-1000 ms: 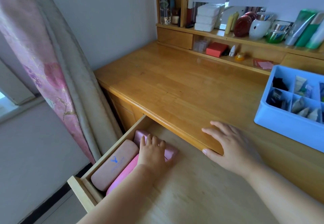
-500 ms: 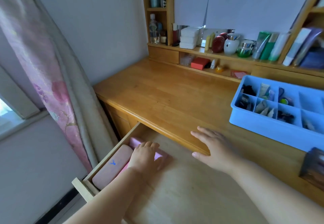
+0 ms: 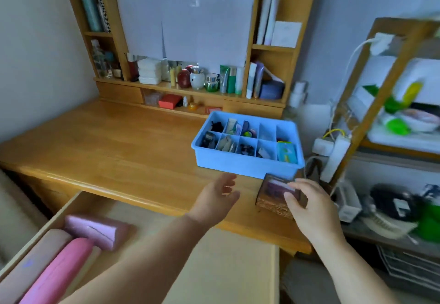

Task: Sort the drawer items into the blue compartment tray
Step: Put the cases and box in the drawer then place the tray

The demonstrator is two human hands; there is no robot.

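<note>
The blue compartment tray [image 3: 240,164] stands on the desk's right side, with small items in most of its cells. In front of it sits a small brown box [image 3: 269,194]. My right hand [image 3: 307,205] curls its fingers over the box's right side and top. My left hand [image 3: 216,196] hovers open above the desk just left of the box, holding nothing. At lower left the drawer [image 3: 71,200] is pulled out, and three pink cases [image 3: 95,228] lie in its left end.
A wooden hutch [image 3: 119,89] with bottles, jars and boxes lines the back of the desk. A shelf unit [image 3: 385,89] with cables, a power strip and clutter stands to the right. The desk's left half [image 3: 95,142] is bare wood.
My left hand came out of the drawer and rose over the desk. My right hand left the desk edge and moved right onto the brown box. The view swung right.
</note>
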